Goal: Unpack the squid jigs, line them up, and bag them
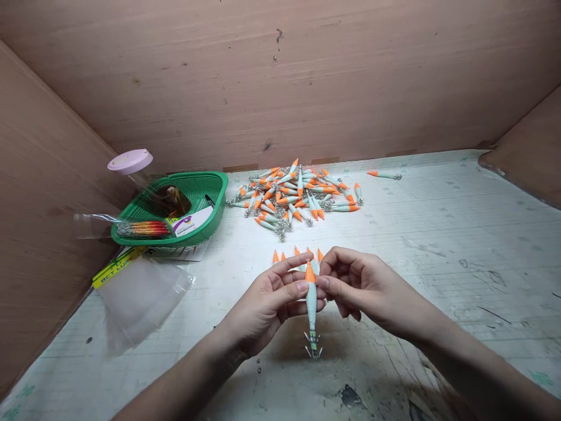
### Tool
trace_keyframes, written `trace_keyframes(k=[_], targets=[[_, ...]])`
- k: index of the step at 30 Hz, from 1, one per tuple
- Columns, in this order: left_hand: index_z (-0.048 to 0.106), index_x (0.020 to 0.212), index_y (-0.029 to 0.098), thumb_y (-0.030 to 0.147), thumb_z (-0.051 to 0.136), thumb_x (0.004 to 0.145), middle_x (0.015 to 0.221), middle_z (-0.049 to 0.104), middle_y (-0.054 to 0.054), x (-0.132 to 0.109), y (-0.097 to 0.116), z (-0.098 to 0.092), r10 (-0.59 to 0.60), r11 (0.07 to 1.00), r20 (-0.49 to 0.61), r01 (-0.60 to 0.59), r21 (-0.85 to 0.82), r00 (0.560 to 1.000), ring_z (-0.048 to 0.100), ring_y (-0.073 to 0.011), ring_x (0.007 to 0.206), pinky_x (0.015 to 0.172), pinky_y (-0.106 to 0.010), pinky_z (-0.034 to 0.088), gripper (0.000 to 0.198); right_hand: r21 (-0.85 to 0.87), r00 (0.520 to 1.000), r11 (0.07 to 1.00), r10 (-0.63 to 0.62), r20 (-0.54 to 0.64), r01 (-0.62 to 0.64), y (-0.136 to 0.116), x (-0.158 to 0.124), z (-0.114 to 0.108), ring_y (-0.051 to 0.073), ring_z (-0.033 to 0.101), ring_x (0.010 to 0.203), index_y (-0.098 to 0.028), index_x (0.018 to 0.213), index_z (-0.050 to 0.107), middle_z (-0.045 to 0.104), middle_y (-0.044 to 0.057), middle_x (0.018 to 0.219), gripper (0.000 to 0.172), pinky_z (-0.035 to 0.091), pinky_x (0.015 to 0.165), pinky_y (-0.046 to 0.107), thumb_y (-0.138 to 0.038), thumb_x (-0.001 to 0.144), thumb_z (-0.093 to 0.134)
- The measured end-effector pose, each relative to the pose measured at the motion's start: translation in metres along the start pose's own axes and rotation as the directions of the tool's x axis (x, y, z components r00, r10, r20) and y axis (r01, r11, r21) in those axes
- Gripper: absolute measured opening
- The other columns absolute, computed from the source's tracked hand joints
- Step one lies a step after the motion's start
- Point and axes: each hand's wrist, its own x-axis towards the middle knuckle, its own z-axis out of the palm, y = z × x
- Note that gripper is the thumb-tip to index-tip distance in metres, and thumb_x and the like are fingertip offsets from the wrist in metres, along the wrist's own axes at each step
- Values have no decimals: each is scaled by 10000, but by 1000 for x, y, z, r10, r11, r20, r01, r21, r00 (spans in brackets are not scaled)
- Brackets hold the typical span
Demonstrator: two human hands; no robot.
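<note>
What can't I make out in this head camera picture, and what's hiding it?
In the head view:
Row of lures: lower parts largely hidden by the left hand and right hand.
Pile of lures: upper ones cover those beneath.
Printed card: fine print too small.
Left forearm: cut off by the bottom edge.

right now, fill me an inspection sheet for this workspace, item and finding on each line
surface: pale sheet, stained and marked
work items: orange-tipped lure held upright, hooks down; pile of lures behind; single lure apart, right of the pile
clutter: green basket with tilted pink-lidded container; clear bags nearby
hands: left hand holds the lure; right hand at its side, grip unclear
cables: nothing seen
surroundings: brown panels at back and both sides
</note>
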Motion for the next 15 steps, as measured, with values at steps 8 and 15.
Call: trace_keyframes(k=[8, 15], targets=[[543, 1237, 163, 98, 595, 842, 949, 689, -93, 0, 1, 0, 37, 999, 79, -36, -20, 996, 667, -155, 846, 821, -303, 529, 404, -28, 998, 998, -57, -15, 56, -4, -1, 1, 92, 567, 568, -179, 947, 515, 635, -4, 668, 322, 383, 455, 189, -448, 817, 634], [546, 1248, 186, 107, 602, 836, 975, 686, -89, -1, 0, -1, 20, 1000, 88, -20, -2, 996, 669, -157, 827, 814, -313, 530, 424, 15, 999, 999, -50, 13, 50, 0, -1, 1, 118, 597, 630, -181, 956, 524, 629, -7, 690, 314, 440, 534, 221, -412, 801, 670]])
